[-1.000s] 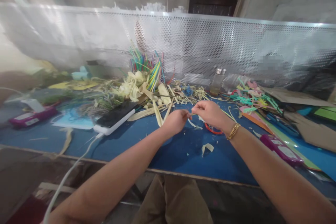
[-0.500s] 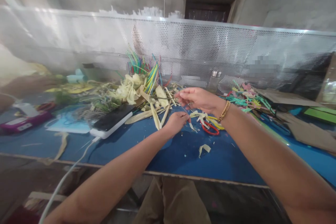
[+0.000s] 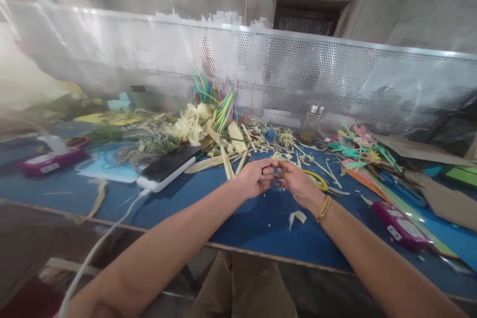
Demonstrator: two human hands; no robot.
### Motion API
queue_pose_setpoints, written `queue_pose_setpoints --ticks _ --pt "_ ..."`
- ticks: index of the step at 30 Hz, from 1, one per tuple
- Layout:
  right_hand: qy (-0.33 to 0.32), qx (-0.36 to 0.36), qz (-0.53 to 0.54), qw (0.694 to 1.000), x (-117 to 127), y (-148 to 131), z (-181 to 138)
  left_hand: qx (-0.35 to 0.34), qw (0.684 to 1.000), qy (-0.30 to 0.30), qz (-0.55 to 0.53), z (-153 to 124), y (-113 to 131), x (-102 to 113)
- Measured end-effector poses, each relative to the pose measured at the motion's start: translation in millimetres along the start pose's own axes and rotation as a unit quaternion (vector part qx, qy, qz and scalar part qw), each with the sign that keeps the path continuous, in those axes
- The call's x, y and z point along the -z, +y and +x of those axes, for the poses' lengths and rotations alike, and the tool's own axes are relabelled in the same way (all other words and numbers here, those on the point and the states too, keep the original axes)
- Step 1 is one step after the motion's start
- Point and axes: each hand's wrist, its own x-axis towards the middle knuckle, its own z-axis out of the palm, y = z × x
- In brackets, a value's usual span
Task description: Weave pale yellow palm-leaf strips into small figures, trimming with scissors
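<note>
My left hand (image 3: 254,178) and my right hand (image 3: 296,182) meet just above the blue table (image 3: 257,218), fingers curled and pinched together on something small that I cannot make out. A gold bracelet (image 3: 322,208) circles my right wrist. A yellow ring (image 3: 316,179) lies on the table just right of my right hand. A small pale leaf scrap (image 3: 297,217) rests on the table below my hands. Pale palm leaf strips (image 3: 227,154) lie just beyond my left hand.
A phone on a white power bank (image 3: 166,170) with a cable sits left of my hands. Coloured strips (image 3: 212,99), a glass jar (image 3: 311,121), woven leaf figures (image 3: 354,144), purple cutters (image 3: 399,221) (image 3: 48,161) and a perforated metal screen (image 3: 283,79) surround the work spot.
My right hand, which had lifted away over the leaf pile, has come back down to meet my left hand. The view has shifted slightly.
</note>
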Motion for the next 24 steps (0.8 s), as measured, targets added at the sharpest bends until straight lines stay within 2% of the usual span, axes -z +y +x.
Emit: queue_pose_setpoints --ticks 2,4,6,8,13,16,19,21,24 --pt "-0.006 0.023 0.035 0.999 -4 -1 9 0.021 0.999 -0.027 -0.034 -2 1 -1" --pt "-0.044 0.034 0.047 0.997 -6 -4 17 0.037 0.996 -0.058 -0.054 -4 3 -2" --pt "-0.082 0.043 0.028 0.995 -6 -6 22 0.045 0.994 -0.082 -0.060 -6 3 -3" --pt "-0.094 0.057 0.002 0.994 -3 -5 24 0.041 0.993 -0.091 -0.062 -7 4 -3" --pt "-0.040 0.097 -0.045 0.993 9 6 20 0.002 0.996 -0.063 -0.058 -5 5 -3" --pt "0.017 0.111 -0.141 0.984 14 10 16 -0.024 0.999 -0.017 -0.037 -2 4 -1" --pt "0.030 0.119 -0.201 0.972 14 11 12 -0.030 0.999 0.011 -0.030 -1 3 -1" --pt "0.022 0.120 -0.167 0.978 10 10 12 -0.020 0.999 0.005 -0.037 -2 3 -1" --pt "0.001 0.081 -0.054 0.995 2 8 17 -0.003 0.998 -0.019 -0.060 -3 5 -3"
